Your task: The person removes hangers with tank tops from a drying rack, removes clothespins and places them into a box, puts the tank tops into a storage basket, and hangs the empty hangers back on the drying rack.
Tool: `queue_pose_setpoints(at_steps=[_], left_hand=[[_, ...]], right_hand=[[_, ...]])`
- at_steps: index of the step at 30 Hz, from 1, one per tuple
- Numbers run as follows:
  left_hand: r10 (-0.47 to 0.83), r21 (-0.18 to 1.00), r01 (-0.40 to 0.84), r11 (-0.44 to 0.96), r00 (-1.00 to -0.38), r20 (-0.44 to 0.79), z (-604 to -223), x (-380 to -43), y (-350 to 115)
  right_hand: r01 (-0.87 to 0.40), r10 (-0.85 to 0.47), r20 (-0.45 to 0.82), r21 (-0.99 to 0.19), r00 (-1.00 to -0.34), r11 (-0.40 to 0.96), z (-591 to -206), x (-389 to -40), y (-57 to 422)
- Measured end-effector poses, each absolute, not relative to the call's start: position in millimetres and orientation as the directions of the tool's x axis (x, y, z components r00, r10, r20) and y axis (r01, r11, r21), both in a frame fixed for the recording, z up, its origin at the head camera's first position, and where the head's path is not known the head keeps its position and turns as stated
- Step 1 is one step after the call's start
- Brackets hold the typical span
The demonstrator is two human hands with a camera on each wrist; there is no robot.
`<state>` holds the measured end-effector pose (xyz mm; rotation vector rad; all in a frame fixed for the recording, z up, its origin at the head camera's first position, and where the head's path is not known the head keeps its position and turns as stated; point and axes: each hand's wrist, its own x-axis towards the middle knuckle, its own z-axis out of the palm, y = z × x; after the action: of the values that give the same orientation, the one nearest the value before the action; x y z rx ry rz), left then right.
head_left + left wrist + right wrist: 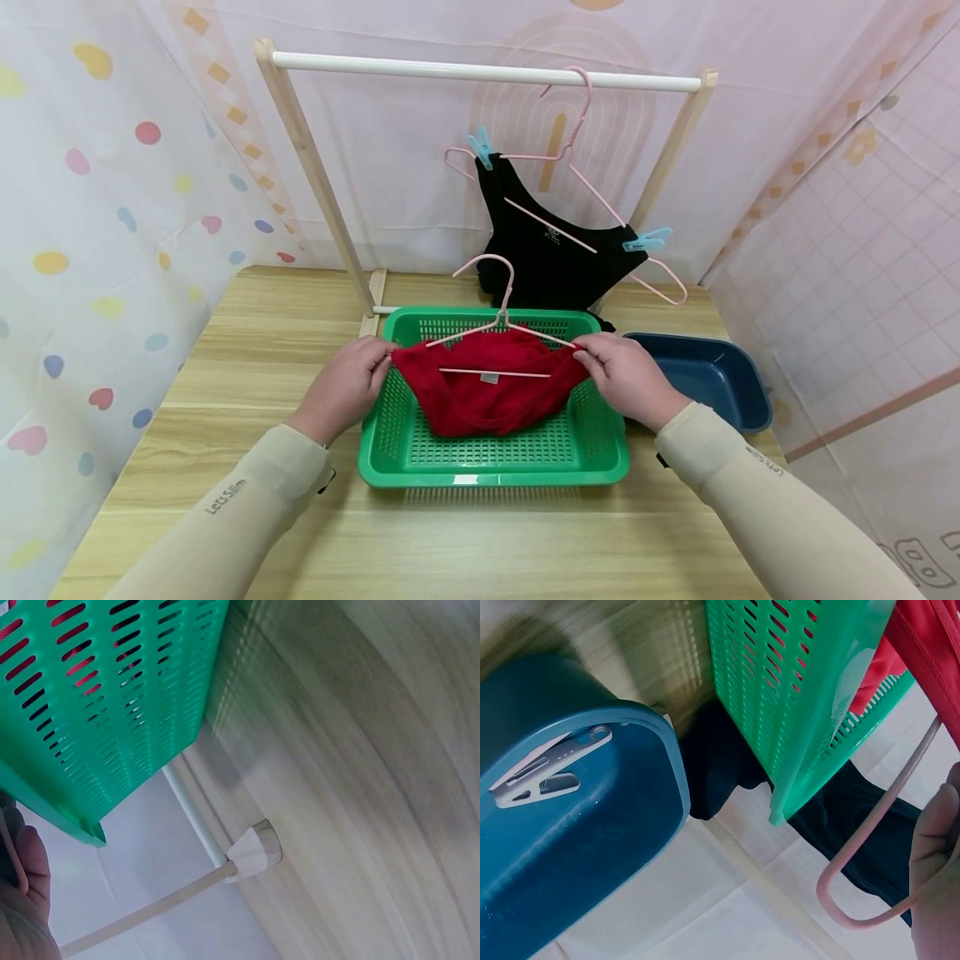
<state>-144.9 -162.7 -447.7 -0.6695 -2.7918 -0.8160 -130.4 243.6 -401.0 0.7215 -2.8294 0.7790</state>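
Left fingers and right fingers pinched opposite shoulders of the red tank top between them, apparently keeping it spread on the pink hanger, green perforated basket beneath.

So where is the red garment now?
The head view shows the red garment at centre, over the green basket, between the left hand and the right hand.
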Motion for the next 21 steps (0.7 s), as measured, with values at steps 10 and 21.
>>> queue_pose_setpoints(at_steps=[10, 21], left_hand=[[0.387, 0.476, 0.465, 0.746, -0.885, 0.258, -444.8, -145.4, -164.3], [0.384, 0.513, 0.459, 0.725, -0.888, 0.252, -442.2, -144.2, -165.2]], right_hand=[[-0.48, -0.395, 0.274, -0.449, -0.877, 0.754, -396.1, -127.3, 244.1], [-0.486, -0.384, 0.302, -0.453, -0.873, 0.748, -395.5, -127.1, 246.1]])
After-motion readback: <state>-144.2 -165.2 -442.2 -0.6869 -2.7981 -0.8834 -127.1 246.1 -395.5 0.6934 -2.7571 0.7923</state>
